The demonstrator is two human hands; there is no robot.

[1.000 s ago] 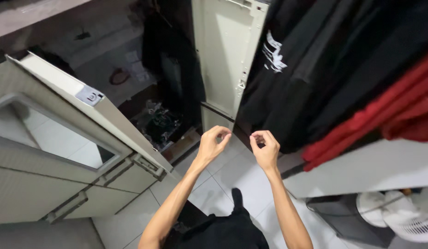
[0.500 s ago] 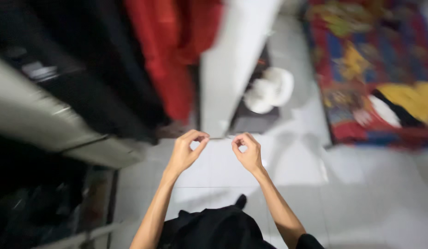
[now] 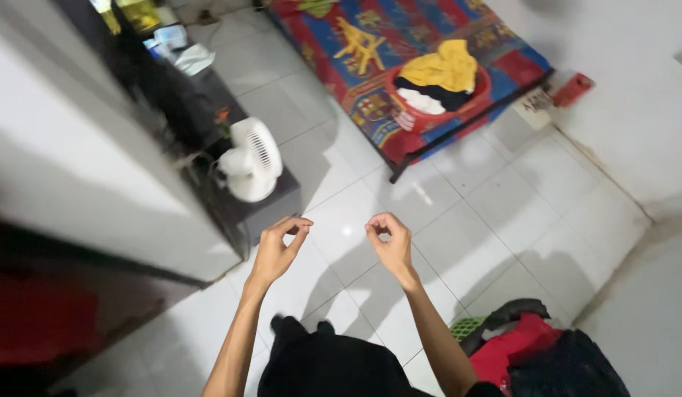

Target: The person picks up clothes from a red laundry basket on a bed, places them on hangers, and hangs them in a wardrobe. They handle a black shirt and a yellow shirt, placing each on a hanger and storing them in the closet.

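The grip of the left hand [image 3: 276, 250] is pinched, thumb and forefinger met on nothing visible; the same closed, empty pinch is shown by the right hand [image 3: 389, 244]. Both are held above the white tiled floor [image 3: 503, 213], just in front of the white fan [image 3: 250, 159]. Beyond the fan, a red basket [image 3: 436, 92] of clothes is seen on the patterned mat [image 3: 370, 44].

Left hand [image 3: 276, 250], right hand [image 3: 389, 246], fingers pinched, white fan [image 3: 249, 159]
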